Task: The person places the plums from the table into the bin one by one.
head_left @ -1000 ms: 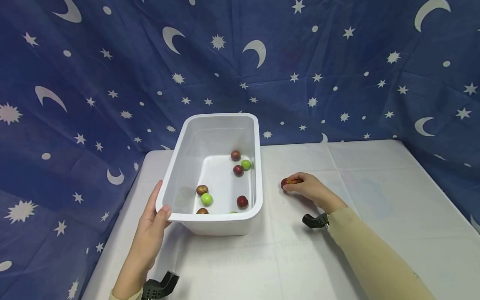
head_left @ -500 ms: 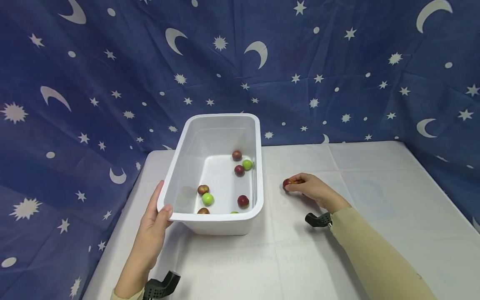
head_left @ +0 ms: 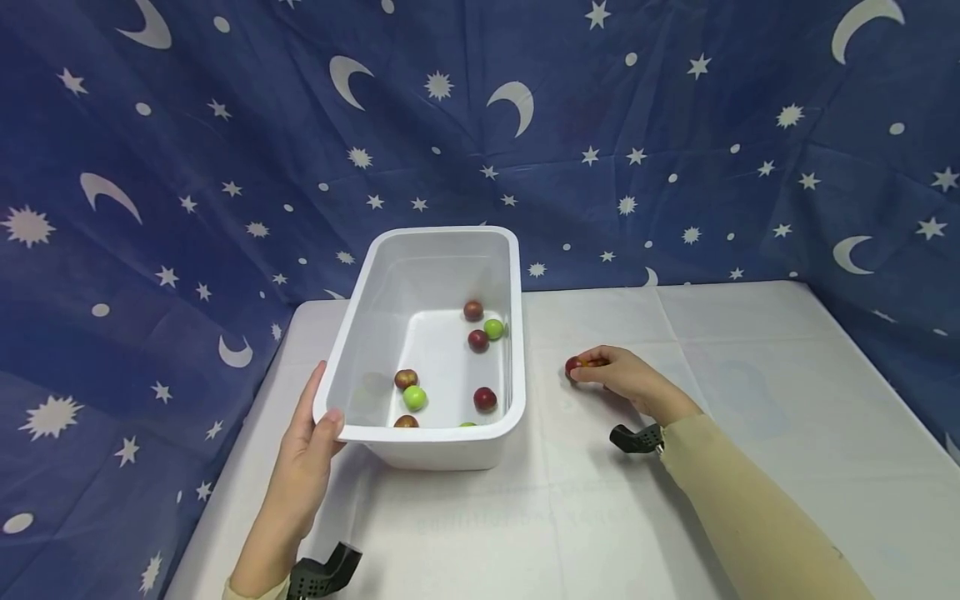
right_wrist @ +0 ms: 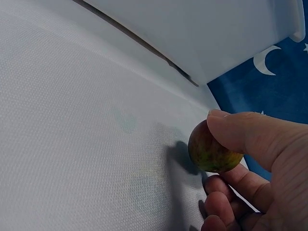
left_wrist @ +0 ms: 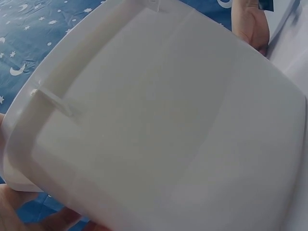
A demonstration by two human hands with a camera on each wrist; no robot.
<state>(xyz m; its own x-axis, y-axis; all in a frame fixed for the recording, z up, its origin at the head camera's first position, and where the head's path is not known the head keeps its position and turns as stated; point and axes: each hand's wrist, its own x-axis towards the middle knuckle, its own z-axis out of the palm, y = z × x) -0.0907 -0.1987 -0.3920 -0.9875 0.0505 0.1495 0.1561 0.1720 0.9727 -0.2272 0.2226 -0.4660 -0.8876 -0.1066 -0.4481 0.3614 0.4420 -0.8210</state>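
Note:
My left hand grips the near left corner of a white plastic bin, thumb over the rim and fingers along the outer side. Inside the bin lie several dark red plums and bright green round fruits, some partly hidden by the near wall. To the right of the bin, my right hand pinches a plum between thumb and fingers at the white-covered table. The right wrist view shows its skin as mottled red and yellow-green. The bin's outer wall fills most of the left wrist view.
A white cloth covers the table, with faint creases. Behind and to the left hangs a dark blue curtain printed with moons and stars, close to the bin's far end. A black wrist camera sits below my right wrist.

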